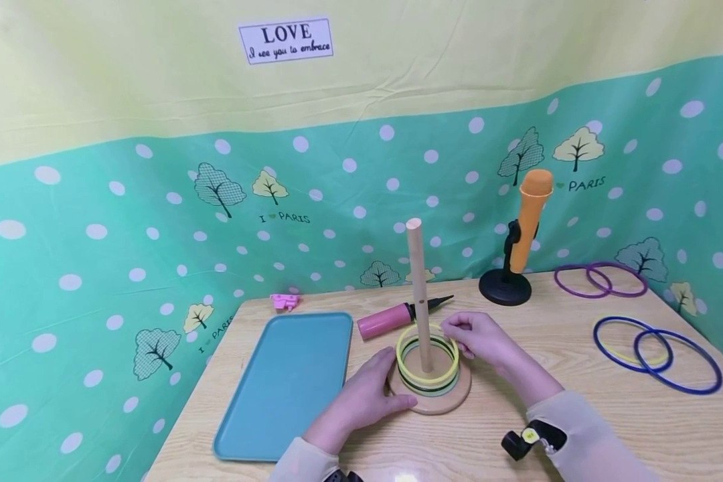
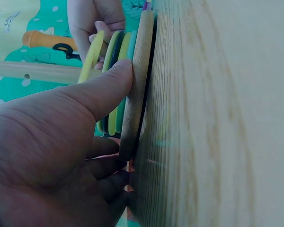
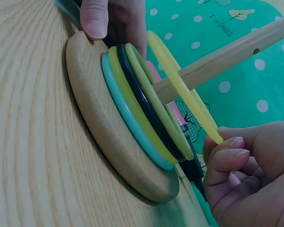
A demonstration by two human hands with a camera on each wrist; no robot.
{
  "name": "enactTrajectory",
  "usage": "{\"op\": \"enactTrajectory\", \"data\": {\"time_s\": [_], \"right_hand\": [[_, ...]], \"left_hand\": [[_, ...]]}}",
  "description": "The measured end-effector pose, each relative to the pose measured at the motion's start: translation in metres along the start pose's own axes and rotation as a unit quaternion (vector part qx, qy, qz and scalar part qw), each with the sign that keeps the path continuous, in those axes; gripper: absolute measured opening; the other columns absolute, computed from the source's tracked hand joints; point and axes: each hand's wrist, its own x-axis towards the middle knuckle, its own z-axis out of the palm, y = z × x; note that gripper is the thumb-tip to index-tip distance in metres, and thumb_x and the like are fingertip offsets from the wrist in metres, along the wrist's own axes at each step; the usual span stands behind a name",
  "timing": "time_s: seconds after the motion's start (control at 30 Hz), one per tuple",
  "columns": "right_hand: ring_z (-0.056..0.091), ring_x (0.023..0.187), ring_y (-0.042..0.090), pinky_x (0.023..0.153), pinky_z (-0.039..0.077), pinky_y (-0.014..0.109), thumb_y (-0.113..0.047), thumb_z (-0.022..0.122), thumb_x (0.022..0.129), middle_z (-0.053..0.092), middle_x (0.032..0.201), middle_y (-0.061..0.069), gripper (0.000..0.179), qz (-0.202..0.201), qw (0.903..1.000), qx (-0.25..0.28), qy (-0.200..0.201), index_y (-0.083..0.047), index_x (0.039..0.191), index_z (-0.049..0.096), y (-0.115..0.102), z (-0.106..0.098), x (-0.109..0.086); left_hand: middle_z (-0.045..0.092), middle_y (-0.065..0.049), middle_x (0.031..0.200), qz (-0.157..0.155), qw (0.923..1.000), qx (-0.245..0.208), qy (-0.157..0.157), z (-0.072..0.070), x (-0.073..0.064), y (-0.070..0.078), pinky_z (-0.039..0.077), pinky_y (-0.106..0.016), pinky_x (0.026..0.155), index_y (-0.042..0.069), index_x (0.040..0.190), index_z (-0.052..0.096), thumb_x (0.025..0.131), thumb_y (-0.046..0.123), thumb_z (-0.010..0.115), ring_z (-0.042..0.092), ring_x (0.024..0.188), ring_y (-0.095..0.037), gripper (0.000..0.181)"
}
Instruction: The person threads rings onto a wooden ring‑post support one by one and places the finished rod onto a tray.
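A wooden peg [image 1: 418,281] rises from a round wooden base [image 3: 117,149] on the table. Around its foot lie several stacked rings: a turquoise ring [image 3: 132,126], two yellow-green ones and a dark ring [image 3: 149,109] between these. My right hand [image 1: 482,338] pinches a yellow ring [image 3: 185,91] at its right edge, between thumb and fingertips. That ring encircles the peg, tilted and above the stack. My left hand [image 1: 367,395] grips the base from the left, thumb on its near edge and fingers round the side.
Left of the base lies a blue tray [image 1: 286,381]; behind are a pink hand pump [image 1: 382,323] and small pink toy [image 1: 285,301]. An orange microphone [image 1: 529,227] stands back right. Purple rings [image 1: 581,295], blue rings [image 1: 681,388] and a yellow ring [image 1: 629,361] lie rightward.
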Motion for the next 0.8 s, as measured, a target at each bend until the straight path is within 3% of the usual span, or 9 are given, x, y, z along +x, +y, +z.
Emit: {"op": "enactTrajectory", "data": {"time_s": [0.63,0.8], "right_hand": [[0.050,0.068,0.014,0.055,0.044,0.023,-0.013,0.065,0.113,0.067,0.093,0.009,0.022,0.012,0.9999,-0.003,-0.002,0.006,0.122,0.072,0.0013,0.0031,-0.0025],[0.048,0.064,0.013,0.053,0.041,0.023,-0.014,0.067,0.112,0.063,0.085,0.006,0.022,0.012,0.9998,-0.014,-0.004,0.005,0.120,0.073,0.0030,0.0033,-0.0017]], "left_hand": [[0.043,-0.025,0.170,-0.005,1.0000,0.005,-0.001,-0.0020,-0.0027,0.0050,0.039,-0.057,0.127,-0.002,0.167,0.042,0.094,0.051,0.088,0.043,0.157,-0.039,0.101],[0.042,-0.025,0.170,-0.005,1.0000,0.000,-0.003,-0.0028,-0.0030,0.0058,0.038,-0.057,0.127,-0.002,0.167,0.042,0.094,0.049,0.089,0.043,0.157,-0.039,0.100]]}}
